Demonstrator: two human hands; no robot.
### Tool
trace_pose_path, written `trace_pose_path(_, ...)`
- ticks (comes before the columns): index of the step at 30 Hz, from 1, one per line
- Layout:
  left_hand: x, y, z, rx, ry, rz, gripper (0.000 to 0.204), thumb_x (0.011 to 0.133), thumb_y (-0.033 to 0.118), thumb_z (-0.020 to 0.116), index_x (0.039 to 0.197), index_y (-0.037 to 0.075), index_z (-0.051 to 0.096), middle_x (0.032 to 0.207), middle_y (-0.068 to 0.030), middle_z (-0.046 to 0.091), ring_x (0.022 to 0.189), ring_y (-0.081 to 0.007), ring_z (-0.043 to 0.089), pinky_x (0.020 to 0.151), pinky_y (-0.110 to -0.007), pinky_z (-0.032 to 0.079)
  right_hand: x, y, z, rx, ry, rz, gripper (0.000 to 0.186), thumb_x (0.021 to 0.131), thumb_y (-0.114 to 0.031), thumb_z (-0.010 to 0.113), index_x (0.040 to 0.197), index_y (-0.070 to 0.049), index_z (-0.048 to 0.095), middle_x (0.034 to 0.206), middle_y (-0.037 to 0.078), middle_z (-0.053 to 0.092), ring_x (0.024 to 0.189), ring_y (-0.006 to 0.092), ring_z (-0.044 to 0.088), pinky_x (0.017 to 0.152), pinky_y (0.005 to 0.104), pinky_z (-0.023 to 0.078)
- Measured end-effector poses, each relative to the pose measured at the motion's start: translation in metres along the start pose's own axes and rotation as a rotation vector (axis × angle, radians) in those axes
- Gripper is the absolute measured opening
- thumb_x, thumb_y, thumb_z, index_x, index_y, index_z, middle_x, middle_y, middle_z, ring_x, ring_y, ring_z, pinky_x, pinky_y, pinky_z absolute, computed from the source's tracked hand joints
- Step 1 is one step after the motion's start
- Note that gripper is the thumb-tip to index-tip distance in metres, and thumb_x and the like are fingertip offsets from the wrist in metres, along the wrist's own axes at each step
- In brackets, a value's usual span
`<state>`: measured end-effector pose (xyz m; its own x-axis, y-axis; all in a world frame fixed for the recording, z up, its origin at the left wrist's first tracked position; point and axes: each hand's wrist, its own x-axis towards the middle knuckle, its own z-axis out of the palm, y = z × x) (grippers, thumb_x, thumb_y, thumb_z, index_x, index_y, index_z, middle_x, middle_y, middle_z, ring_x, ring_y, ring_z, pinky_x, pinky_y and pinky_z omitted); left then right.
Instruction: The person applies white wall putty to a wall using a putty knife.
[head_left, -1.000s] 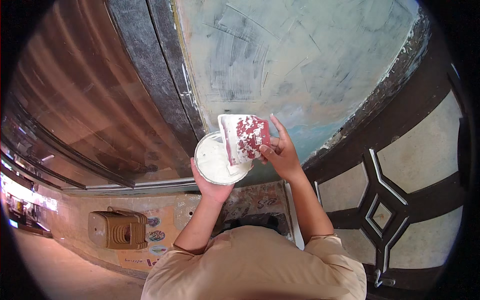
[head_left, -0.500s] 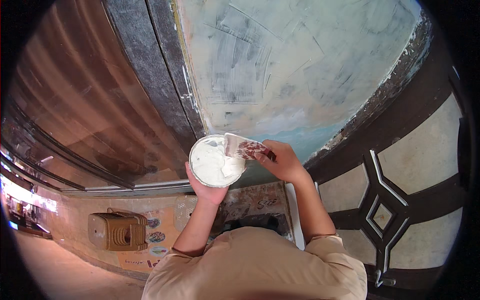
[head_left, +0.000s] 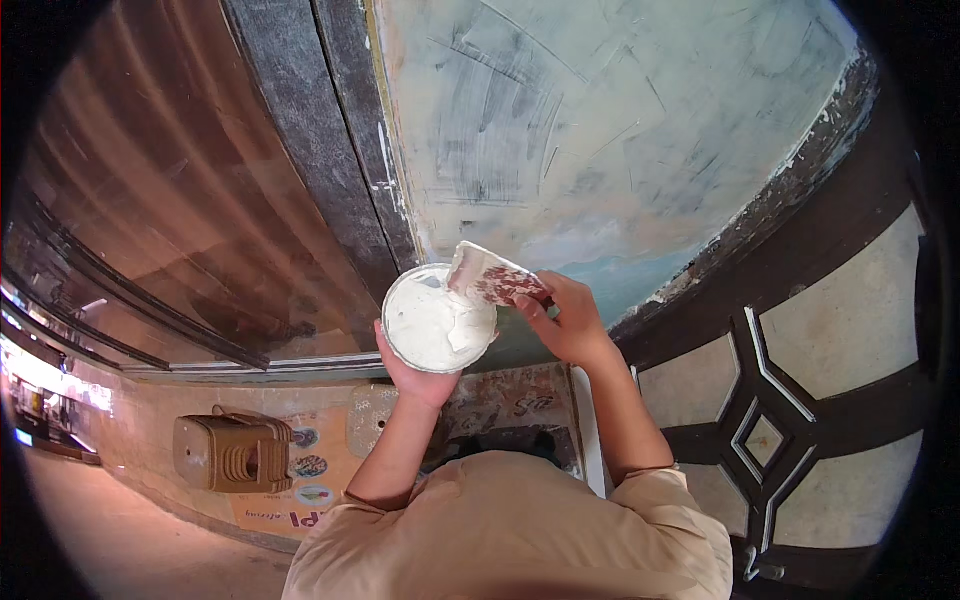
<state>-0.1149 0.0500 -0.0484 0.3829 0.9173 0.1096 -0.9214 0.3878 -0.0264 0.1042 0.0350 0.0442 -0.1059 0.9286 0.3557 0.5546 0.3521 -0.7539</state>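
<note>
My left hand is wrapped round the underside and sides of a round tub. White putty fills much of the tub, its surface uneven and smeared. In my right hand is a flat putty scraper, red under patchy white smears, its handle end between thumb and fingers. The scraper's blade is tilted over the tub's upper right rim. A whitish strip runs along its far edge. Beyond both hands rises a wall, pale blue-green with dark scrape marks and white streaks.
A dark wooden frame and a brown curtained glass panel are at the left. To the right stands a dark door with pale panels. A brown plastic stool lies lower left, beside a printed sheet.
My right hand has raised the scraper a little, so its blade stands farther above the tub's rim. My left hand and the tub have hardly moved. The view has shifted slightly.
</note>
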Motion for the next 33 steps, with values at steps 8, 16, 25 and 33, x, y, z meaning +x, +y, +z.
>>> trace_pose_path(8,0.002,-0.002,0.0,0.102,0.091,0.013,0.082,0.093,0.072,0.034,0.157,0.021,0.034,0.162,-0.0101,0.033,0.145,-0.0432,0.035,0.112,-0.076,0.027,0.008,-0.006,-0.007,-0.019,-0.064,0.097,0.018,0.091,-0.016,0.068,0.094,0.001,0.061,0.073,0.017,0.057,0.063,0.03,0.052,0.063,0.0366,0.047)
trace_pose_path(16,-0.004,0.017,0.001,0.233,0.111,0.126,0.078,0.094,0.067,0.038,0.155,0.018,0.037,0.16,-0.0111,0.038,0.146,-0.0385,0.036,0.119,-0.062,0.03,-0.006,0.056,0.02,0.628,-0.089,0.298,0.017,0.096,-0.011,0.068,0.108,0.002,0.069,0.091,0.006,0.074,0.08,0.0119,0.067,0.071,0.0286,0.054)
trace_pose_path(25,-0.01,0.031,0.005,0.153,0.038,0.137,0.076,0.095,0.062,0.042,0.155,0.016,0.036,0.162,-0.013,0.033,0.146,-0.0437,0.032,0.112,-0.08,0.02,0.025,0.099,0.087,0.876,0.113,0.354,0.03,0.106,-0.027,0.057,0.118,-0.001,0.062,0.105,0.01,0.073,0.084,0.0166,0.07,0.077,0.0331,0.058)
trace_pose_path(33,-0.019,0.038,-0.004,0.218,0.107,0.175,0.084,0.092,0.073,0.039,0.157,0.019,0.033,0.161,-0.0116,0.033,0.147,-0.0431,0.032,0.11,-0.079,0.027,0.002,0.096,0.089,0.86,0.119,0.371,0.03,0.106,-0.027,0.056,0.121,-0.002,0.062,0.104,0.007,0.073,0.089,0.0146,0.069,0.079,0.0311,0.056)
